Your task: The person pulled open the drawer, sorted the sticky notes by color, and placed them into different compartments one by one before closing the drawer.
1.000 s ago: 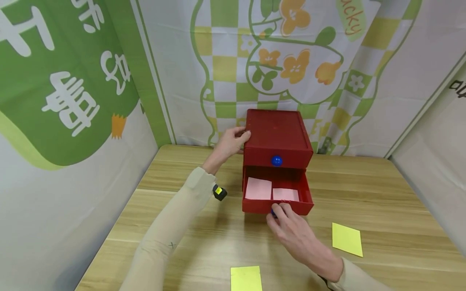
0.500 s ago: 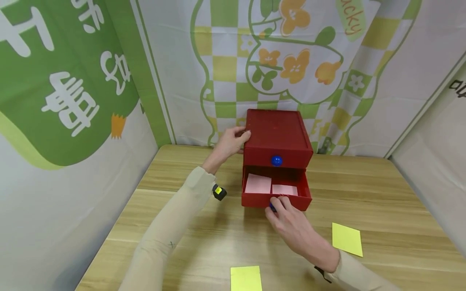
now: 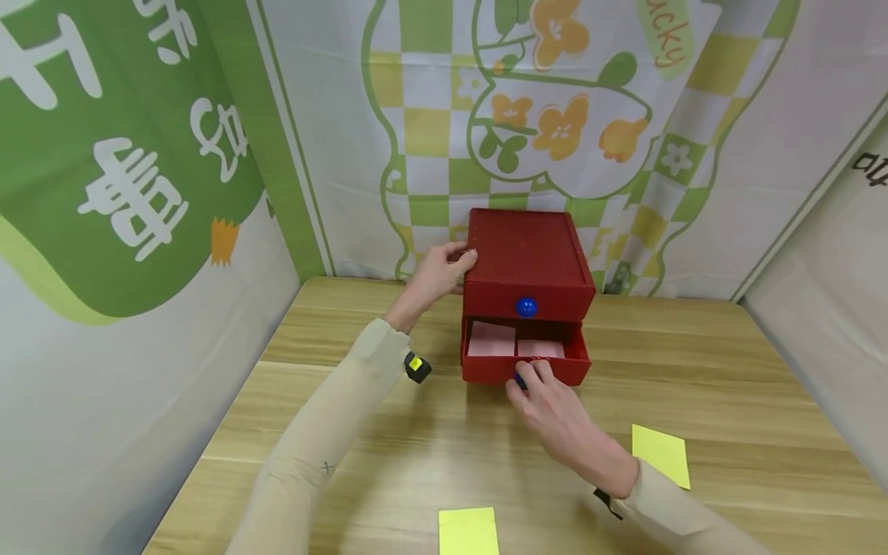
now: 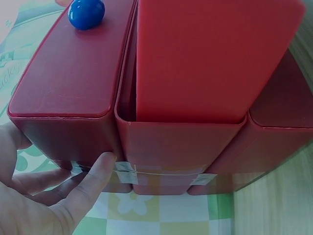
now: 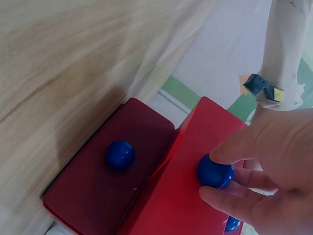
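A dark red drawer cabinet (image 3: 523,247) stands against the back wall, its stacked drawers each bearing a round blue knob. The middle drawer (image 3: 486,371) is partly pulled out, with pink paper pieces (image 3: 491,340) inside. My right hand (image 3: 555,416) pinches this drawer's blue knob (image 5: 215,172) between thumb and fingers. My left hand (image 3: 435,276) rests against the cabinet's upper left side, thumb at the top edge. In the left wrist view, one finger (image 4: 90,183) lies straight along the side wall. The upper drawer and the bottom drawer (image 5: 93,186) are closed.
Two yellow paper squares lie on the wooden table (image 3: 347,478): one paper square (image 3: 469,532) at the front, one paper square (image 3: 660,456) at the right. Printed cloth walls (image 3: 333,139) enclose the table's back and sides. A small black device (image 3: 418,367) is on the left wrist.
The middle drawer has slid partway back into the cabinet, with my right hand moving along on its knob. My left hand has stayed at the cabinet's side.
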`<action>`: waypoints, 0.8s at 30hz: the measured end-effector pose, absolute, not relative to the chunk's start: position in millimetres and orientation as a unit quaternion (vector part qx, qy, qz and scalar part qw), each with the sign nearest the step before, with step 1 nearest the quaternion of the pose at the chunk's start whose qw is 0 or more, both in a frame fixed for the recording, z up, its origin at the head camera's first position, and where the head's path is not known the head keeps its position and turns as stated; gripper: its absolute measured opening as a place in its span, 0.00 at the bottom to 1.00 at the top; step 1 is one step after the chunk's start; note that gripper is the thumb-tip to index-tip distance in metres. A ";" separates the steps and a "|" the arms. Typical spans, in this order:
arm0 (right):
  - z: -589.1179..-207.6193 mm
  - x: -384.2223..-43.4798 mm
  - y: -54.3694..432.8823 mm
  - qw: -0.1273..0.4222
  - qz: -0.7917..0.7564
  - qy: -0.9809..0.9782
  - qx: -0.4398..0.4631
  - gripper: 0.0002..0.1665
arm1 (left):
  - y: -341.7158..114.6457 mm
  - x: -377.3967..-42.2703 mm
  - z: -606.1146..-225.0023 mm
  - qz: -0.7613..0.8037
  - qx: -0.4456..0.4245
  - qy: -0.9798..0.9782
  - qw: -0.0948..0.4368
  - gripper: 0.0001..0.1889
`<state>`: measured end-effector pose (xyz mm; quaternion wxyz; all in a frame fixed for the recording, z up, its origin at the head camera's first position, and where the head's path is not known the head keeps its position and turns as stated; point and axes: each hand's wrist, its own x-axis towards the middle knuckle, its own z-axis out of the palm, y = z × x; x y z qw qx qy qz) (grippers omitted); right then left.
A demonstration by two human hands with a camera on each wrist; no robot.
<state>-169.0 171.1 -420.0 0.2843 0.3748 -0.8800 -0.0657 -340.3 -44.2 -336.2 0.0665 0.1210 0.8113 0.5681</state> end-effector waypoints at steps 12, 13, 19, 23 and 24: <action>-422.1 -191.3 168.1 0.284 -0.060 -0.888 0.357 0.09 | -44.5 -340.7 -336.2 0.570 0.118 0.810 0.072 0.32; -422.1 -193.5 167.6 0.285 -0.058 -0.888 0.357 0.08 | -44.7 -340.5 -336.1 0.570 0.117 0.810 0.073 0.32; -423.1 -205.3 166.6 0.296 -0.052 -0.887 0.350 0.06 | -45.4 -339.9 -335.6 0.563 0.118 0.815 0.073 0.32; -425.9 -212.5 166.9 0.301 -0.042 -0.887 0.347 0.06 | -45.3 -339.7 -335.6 0.560 0.121 0.817 0.067 0.32; -426.6 -214.3 167.1 0.303 -0.039 -0.887 0.346 0.07 | -45.1 -339.7 -335.6 0.562 0.122 0.816 0.067 0.32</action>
